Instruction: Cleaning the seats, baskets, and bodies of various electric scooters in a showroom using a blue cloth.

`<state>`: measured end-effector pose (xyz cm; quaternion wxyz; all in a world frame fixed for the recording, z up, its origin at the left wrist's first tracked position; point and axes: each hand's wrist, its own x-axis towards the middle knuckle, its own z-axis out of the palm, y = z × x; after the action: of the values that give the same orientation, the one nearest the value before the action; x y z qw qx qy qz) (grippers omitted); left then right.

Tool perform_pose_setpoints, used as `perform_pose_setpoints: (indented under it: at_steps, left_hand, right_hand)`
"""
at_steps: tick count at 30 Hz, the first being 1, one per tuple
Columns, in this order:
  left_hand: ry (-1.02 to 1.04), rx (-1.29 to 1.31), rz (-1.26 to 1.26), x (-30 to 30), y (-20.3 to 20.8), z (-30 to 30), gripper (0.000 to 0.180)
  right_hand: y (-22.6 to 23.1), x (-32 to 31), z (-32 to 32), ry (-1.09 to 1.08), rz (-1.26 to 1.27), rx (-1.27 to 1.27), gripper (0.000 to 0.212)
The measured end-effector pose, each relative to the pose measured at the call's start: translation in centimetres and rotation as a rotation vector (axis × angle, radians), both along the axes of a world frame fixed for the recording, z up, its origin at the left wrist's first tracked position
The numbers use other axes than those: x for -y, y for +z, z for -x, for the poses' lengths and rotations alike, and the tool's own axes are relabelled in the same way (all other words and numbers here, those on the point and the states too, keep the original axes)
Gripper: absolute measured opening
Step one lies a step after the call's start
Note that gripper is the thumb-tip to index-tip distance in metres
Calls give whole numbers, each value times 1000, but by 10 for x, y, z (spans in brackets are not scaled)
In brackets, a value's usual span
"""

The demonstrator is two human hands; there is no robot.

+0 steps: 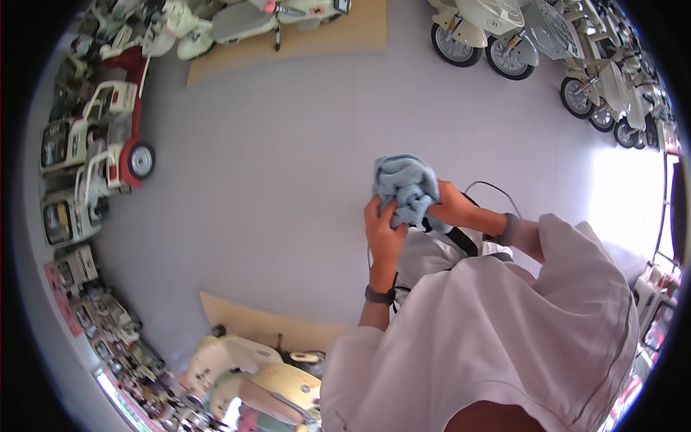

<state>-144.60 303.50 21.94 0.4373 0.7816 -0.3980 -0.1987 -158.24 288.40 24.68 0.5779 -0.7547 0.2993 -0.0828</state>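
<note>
A crumpled light blue cloth [407,180] is bunched up between my two hands, in front of my body and above the grey floor. My left hand [385,227] grips its lower left side, the fingers curled into the folds. On the other side my right hand [452,204] is closed on the cloth's right edge, its fingertips partly hidden by the fabric. Each wrist has a dark band around it. Beside my right forearm a thin black cable [497,189] loops outward, and a black strap [461,241] runs below the hands.
Pale scooters with front baskets [489,14] line the far right. A scooter [248,25] stands on a tan board [338,43] at the far side. Red and white three-wheeled vehicles [129,155] are on the left. Near me at lower left stands a cream scooter [277,381] by another tan board [245,317].
</note>
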Motion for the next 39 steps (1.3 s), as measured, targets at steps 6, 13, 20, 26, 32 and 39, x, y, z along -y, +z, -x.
perform_pose_setpoints:
  at_steps: [6, 13, 20, 26, 32, 39]
  left_hand:
    - [-255, 50, 89, 195, -12, -97, 49]
    - [-217, 95, -4, 355, 1, -241, 49]
    - [-191, 205, 27, 486, -9, -405, 46]
    - [-381, 200, 175, 649, 0, -495, 51]
    - [-448, 57, 231, 820, -21, -521, 55]
    - [-402, -337, 126, 940, -108, -499, 57]
  right_hand:
    - [-20, 169, -68, -236, -66, -31, 39]
    - [-16, 343, -203, -135, 59, 13, 42]
    - [-38, 479, -364, -204, 204, 74, 44]
    - [-16, 593, -437, -590, 452, 123, 43]
    - [-33, 740, -477, -874, 684, 163, 49]
    - [-130, 837, -525, -933, -238, 142, 45]
